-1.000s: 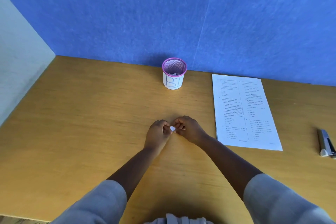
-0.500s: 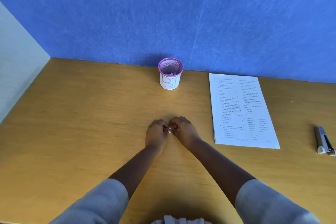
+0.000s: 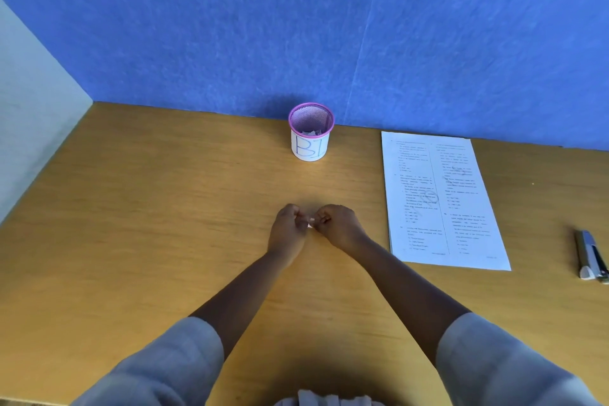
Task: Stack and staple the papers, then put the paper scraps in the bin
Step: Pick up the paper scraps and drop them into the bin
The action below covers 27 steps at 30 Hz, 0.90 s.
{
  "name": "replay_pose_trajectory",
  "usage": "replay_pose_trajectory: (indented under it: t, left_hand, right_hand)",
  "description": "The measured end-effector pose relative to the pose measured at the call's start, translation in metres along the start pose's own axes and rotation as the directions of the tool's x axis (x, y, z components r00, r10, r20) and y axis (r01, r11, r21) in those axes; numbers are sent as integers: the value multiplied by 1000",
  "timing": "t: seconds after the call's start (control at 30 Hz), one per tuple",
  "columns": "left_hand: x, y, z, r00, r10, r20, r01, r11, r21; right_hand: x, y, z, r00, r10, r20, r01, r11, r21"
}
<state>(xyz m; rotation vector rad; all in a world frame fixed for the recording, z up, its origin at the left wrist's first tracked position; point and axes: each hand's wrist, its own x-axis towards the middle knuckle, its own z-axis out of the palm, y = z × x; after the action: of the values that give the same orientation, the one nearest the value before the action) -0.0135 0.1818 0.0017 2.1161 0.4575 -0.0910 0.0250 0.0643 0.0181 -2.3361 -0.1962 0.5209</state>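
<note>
My left hand (image 3: 287, 230) and my right hand (image 3: 336, 225) meet at the middle of the wooden desk, fingers curled, both pinching a small white paper scrap (image 3: 310, 223) between them. Most of the scrap is hidden by my fingers. Straight beyond the hands stands the bin (image 3: 310, 142), a small pink mesh cup wrapped in white paper with blue letters, holding several white scraps. A stack of printed papers (image 3: 438, 198) lies flat to the right of my hands. The grey stapler (image 3: 590, 255) lies at the far right.
A blue wall runs along the desk's (image 3: 148, 224) back edge and a pale panel closes the left side. Something white shows at the bottom edge of the view, near my body.
My hands stay together on the scrap at the same spot on the desk; the fingers have shifted slightly around it. The view has tilted a little.
</note>
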Motion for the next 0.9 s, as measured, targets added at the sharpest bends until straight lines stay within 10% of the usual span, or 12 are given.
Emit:
replay_pose_trajectory:
  t: [0.17,0.5,0.9]
  left_hand:
    - [-1,-11,-6,999,52,-11,-52,997,58]
    - [4,-12,-2,999,4,-36,1,992,126]
    - [3,-8,-2,999,7,-42,-1,988,152]
  right_hand:
    - [15,-16,-29,995,89,-51,-71,956,286]
    - [76,-84,-93,948,64,-312,42,947,319]
    - [89,-85,-97,992,119,-46,-70,805,590]
